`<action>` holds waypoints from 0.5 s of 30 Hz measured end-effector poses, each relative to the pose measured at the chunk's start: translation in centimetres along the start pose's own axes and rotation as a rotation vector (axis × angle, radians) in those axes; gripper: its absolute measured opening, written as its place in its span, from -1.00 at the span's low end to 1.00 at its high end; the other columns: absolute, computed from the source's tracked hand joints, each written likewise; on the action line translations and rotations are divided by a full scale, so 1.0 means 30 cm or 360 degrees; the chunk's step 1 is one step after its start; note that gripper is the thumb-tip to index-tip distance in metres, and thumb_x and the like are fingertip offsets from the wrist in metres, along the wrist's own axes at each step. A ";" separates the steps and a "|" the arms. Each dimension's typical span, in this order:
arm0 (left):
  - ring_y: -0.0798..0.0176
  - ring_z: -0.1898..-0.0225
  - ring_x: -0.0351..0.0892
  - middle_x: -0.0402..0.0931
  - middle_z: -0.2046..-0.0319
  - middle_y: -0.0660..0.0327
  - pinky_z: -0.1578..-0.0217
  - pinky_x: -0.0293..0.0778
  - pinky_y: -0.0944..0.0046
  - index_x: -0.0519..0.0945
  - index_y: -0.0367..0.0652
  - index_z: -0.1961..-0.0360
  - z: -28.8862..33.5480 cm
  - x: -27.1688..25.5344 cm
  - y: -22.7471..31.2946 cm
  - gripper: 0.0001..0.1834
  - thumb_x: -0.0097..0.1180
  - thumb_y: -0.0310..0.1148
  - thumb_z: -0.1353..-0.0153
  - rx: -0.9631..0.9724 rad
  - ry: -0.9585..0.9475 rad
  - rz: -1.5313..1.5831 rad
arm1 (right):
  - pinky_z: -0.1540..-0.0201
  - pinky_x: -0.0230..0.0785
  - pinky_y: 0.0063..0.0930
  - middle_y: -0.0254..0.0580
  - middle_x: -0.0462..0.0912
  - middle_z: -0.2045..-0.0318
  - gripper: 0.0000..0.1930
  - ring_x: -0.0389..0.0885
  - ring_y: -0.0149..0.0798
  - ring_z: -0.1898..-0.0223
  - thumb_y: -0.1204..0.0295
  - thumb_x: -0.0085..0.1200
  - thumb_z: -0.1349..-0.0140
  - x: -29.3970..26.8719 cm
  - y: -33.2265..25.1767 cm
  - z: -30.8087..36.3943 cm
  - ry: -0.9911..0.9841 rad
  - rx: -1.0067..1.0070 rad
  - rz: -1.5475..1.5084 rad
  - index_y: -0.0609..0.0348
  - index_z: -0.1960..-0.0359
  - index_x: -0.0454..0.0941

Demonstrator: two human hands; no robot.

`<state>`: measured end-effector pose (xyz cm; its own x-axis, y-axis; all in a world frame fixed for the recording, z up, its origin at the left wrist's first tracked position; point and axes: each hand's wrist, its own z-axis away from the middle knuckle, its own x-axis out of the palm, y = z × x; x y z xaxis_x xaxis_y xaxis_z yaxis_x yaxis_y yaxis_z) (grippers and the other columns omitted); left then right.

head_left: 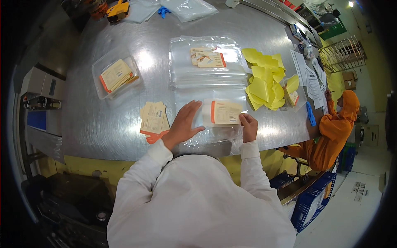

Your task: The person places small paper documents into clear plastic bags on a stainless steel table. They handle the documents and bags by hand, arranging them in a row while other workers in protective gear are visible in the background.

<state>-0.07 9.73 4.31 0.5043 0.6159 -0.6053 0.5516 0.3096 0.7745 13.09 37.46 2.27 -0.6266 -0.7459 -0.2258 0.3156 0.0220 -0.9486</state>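
My right hand (pixel 249 127) pinches the right edge of a cream printed card (pixel 226 112) with an orange band at its left end. The card lies level over clear plastic bags (pixel 186 93); whether it is inside one I cannot tell. My left hand (pixel 184 124) rests open on the plastic left of the card, fingers stretched out and thumb apart. Beside that wrist lies a small fanned pile of similar cards (pixel 153 118), orange ends toward me. More cards (pixel 211 60) sit on the far part of the bags.
A clear plastic tub (pixel 97 70) of cards stands at left. Crumpled yellow sheets (pixel 264 80) and a second tub (pixel 301 99) are at right, near papers (pixel 304 68) and a blue glove (pixel 310 113). A person in orange (pixel 337 128) sits at the table's right edge.
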 end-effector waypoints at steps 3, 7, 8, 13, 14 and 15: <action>-0.07 -0.48 -0.03 0.13 -0.41 -0.05 -0.44 -0.06 -0.05 0.08 -0.24 -0.44 -0.015 0.055 -0.055 0.09 0.45 -0.12 0.01 0.0014 -0.0167 -0.0242 | 0.24 0.37 -0.56 -0.24 0.69 0.37 -0.76 0.56 -0.47 0.34 0.41 0.19 -0.25 0.043 0.035 -0.032 -0.0018 -0.0034 0.0133 0.42 0.22 0.66; -0.03 -0.50 -0.10 0.09 -0.43 -0.04 -0.47 -0.16 -0.06 0.03 -0.28 -0.45 -0.006 0.057 -0.064 0.13 0.43 -0.07 0.01 -0.0035 -0.0213 -0.0220 | 0.34 0.42 -0.54 -0.16 0.71 0.37 -0.76 0.59 -0.44 0.39 0.42 0.19 -0.24 0.062 0.079 -0.034 0.0025 -0.0006 0.0207 0.42 0.22 0.66; -0.03 -0.50 -0.09 0.09 -0.43 -0.04 -0.47 -0.16 -0.06 0.02 -0.28 -0.45 -0.004 0.056 -0.065 0.13 0.43 -0.07 0.01 -0.0040 -0.0213 -0.0220 | 0.38 0.41 -0.53 -0.16 0.71 0.38 -0.76 0.58 -0.44 0.42 0.42 0.19 -0.24 0.063 0.086 -0.034 0.0021 -0.0020 0.0216 0.42 0.22 0.67; -0.03 -0.50 -0.09 0.08 -0.43 -0.03 -0.46 -0.16 -0.06 0.01 -0.28 -0.46 -0.005 0.053 -0.067 0.14 0.43 -0.06 0.01 -0.0040 -0.0228 -0.0233 | 0.47 0.39 -0.52 -0.17 0.70 0.42 -0.75 0.55 -0.45 0.52 0.41 0.20 -0.23 0.074 0.089 -0.033 0.0024 -0.0050 0.0245 0.43 0.21 0.67; -0.03 -0.50 -0.09 0.07 -0.44 -0.03 -0.46 -0.16 -0.06 0.01 -0.28 -0.46 -0.005 0.052 -0.067 0.14 0.43 -0.06 0.01 -0.0030 -0.0222 -0.0237 | 0.47 0.39 -0.52 -0.17 0.70 0.43 -0.75 0.54 -0.45 0.52 0.41 0.20 -0.22 0.076 0.088 -0.035 0.0026 -0.0046 0.0253 0.43 0.22 0.67; -0.03 -0.50 -0.09 0.07 -0.44 -0.03 -0.46 -0.16 -0.06 0.01 -0.28 -0.46 -0.005 0.051 -0.067 0.15 0.43 -0.06 0.01 -0.0019 -0.0218 -0.0242 | 0.47 0.39 -0.52 -0.18 0.70 0.44 -0.75 0.54 -0.45 0.53 0.41 0.21 -0.22 0.079 0.089 -0.037 0.0029 -0.0041 0.0259 0.43 0.22 0.67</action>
<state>-0.49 10.15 1.85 0.5017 0.4573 -0.7342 0.6209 0.4006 0.6738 11.68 36.48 -1.05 -0.5818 -0.7188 -0.3807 0.3957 0.1588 -0.9045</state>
